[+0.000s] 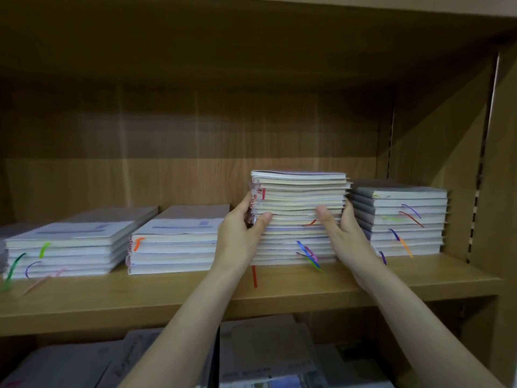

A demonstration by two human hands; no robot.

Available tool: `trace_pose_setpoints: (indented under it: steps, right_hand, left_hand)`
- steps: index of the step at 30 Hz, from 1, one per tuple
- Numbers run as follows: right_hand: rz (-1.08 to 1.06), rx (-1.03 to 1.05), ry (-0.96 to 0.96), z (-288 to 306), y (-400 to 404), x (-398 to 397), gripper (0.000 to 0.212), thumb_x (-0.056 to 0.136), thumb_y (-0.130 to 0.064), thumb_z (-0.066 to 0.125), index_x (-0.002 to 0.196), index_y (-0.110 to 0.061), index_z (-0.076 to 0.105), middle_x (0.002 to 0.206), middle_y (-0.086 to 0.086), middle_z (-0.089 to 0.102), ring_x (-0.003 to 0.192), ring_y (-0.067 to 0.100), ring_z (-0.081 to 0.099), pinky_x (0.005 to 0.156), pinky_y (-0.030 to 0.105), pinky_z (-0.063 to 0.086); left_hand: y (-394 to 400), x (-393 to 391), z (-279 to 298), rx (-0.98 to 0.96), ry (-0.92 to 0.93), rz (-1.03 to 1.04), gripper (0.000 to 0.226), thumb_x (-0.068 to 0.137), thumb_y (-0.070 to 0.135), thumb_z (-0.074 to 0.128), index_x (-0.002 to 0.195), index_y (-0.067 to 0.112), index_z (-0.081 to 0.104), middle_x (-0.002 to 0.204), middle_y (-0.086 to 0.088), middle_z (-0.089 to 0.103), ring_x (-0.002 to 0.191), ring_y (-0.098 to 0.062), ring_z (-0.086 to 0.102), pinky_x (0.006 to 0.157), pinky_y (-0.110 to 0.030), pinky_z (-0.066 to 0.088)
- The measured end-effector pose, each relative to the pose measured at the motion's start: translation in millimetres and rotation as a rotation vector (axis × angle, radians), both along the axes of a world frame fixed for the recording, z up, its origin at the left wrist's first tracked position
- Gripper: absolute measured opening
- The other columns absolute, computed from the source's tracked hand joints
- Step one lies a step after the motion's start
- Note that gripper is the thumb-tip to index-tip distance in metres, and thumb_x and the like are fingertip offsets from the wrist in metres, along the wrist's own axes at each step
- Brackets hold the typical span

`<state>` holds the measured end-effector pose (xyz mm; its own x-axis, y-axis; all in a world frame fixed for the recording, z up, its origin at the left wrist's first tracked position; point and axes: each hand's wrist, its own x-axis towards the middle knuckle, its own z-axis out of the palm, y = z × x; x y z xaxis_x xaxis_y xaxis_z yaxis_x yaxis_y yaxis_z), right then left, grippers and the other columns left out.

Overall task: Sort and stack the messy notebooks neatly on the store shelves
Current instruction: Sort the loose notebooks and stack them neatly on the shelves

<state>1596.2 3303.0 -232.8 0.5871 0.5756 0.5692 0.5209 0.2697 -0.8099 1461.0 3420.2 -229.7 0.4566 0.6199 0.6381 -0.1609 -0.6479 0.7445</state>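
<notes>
Four stacks on the shelf [167,292], L to R: two low piles [70,247] [173,250], tall middle stack [299,217], grey-spined pile [397,219]. Left hand [240,231] and right hand [344,228] clasp the tall stack's sides approx. mid-height, thumbs across the page edges. Prob. heavy; thin soft covers likely slide, so squeeze low and level. Cover print too blurred to read.
</notes>
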Motion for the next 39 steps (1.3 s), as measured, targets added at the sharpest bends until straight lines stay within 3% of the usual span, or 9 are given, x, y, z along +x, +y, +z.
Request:
trace_pose_setpoints:
  steps: [3,6,9,14,18,22,29,34,39]
  right_hand:
    - [0.014,0.010,0.023,-1.7,-2.3,1.0,0.061,0.091,-0.039,0.051,0.145,-0.028,0.027,0.119,-0.025,0.052,0.114,-0.003,0.047,0.088,0.007,0.037]
    - [0.039,0.103,0.074,9.4,-4.7,4.6,0.089,0.074,-0.053,0.063,0.147,-0.043,0.013,0.149,-0.012,0.034,0.136,0.008,0.032,0.110,0.027,0.029]
    - [0.012,0.112,0.032,29.3,-2.7,3.9,0.086,0.072,-0.060,0.054,0.146,-0.047,0.012,0.156,-0.008,0.018,0.141,0.013,0.020,0.105,0.029,0.025]
    - [-0.096,0.185,0.030,30.8,10.1,7.8,0.044,0.091,-0.047,0.049,0.132,-0.038,0.040,0.129,-0.002,0.051,0.117,0.014,0.050,0.097,0.031,0.041]
    - [-0.118,0.200,0.084,29.4,15.3,13.2,0.049,0.090,-0.048,0.051,0.135,-0.033,0.041,0.125,-0.001,0.055,0.115,0.017,0.053,0.094,0.032,0.043]
    - [-0.095,0.199,0.089,28.0,13.8,13.2,0.063,0.078,-0.058,0.055,0.135,-0.034,0.043,0.130,0.000,0.054,0.120,0.017,0.051,0.105,0.042,0.041]
    - [-0.142,0.124,-0.082,26.4,16.0,5.0,0.068,0.087,-0.053,0.041,0.146,-0.023,0.027,0.119,-0.004,0.053,0.119,0.015,0.049,0.093,0.023,0.036]
    - [-0.108,0.129,-0.028,27.5,14.0,4.7,0.060,0.096,-0.047,0.032,0.150,-0.029,0.014,0.150,-0.001,0.032,0.137,0.016,0.030,0.104,0.024,0.026]
    - [-0.034,0.122,-0.163,26.8,3.0,5.2,0.052,0.098,-0.038,0.034,0.146,-0.040,0.016,0.144,-0.022,0.023,0.128,-0.011,0.021,0.084,-0.010,0.018]
  left_hand:
    - [3.3,-2.7,3.4,-0.017,0.033,-0.032,0.061,0.081,0.036,0.070,0.136,0.023,0.046,0.123,0.009,0.062,0.114,-0.009,0.057,0.101,-0.038,0.045]
    - [1.6,-5.9,12.3,-0.060,0.044,-0.121,0.108,0.065,0.064,0.070,0.150,0.030,0.012,0.149,0.009,0.035,0.135,-0.010,0.036,0.111,-0.040,0.034]
    - [-3.7,-1.3,24.4,-0.071,0.000,-0.166,0.103,0.067,0.061,0.058,0.149,0.034,0.003,0.155,0.011,0.019,0.140,-0.008,0.024,0.113,-0.030,0.026]
    - [-0.7,13.6,22.8,-0.167,-0.099,-0.185,0.091,0.071,0.067,0.058,0.147,0.033,0.023,0.147,0.004,0.041,0.133,-0.011,0.040,0.112,-0.038,0.033]
    - [-5.2,15.0,26.5,-0.076,-0.094,-0.160,0.072,0.085,0.050,0.049,0.148,0.034,0.018,0.150,0.008,0.033,0.135,-0.006,0.034,0.110,-0.023,0.029]
    - [-1.8,9.6,24.4,-0.026,-0.044,-0.186,0.089,0.078,0.035,0.069,0.148,0.035,0.014,0.147,0.013,0.037,0.131,-0.001,0.039,0.110,-0.026,0.034]
    - [-1.7,10.1,17.6,0.020,-0.033,-0.085,0.101,0.076,0.023,0.076,0.147,0.037,0.006,0.143,0.011,0.041,0.127,-0.005,0.045,0.108,-0.030,0.038]
    - [-5.7,5.3,22.4,0.011,-0.034,-0.078,0.102,0.074,0.031,0.074,0.149,0.033,0.005,0.141,0.021,0.030,0.127,0.004,0.034,0.101,-0.013,0.031]
    - [2.5,-10.8,14.5,0.012,0.022,-0.177,0.096,0.076,0.023,0.074,0.147,0.040,0.012,0.144,0.018,0.039,0.129,-0.001,0.042,0.110,-0.038,0.037]
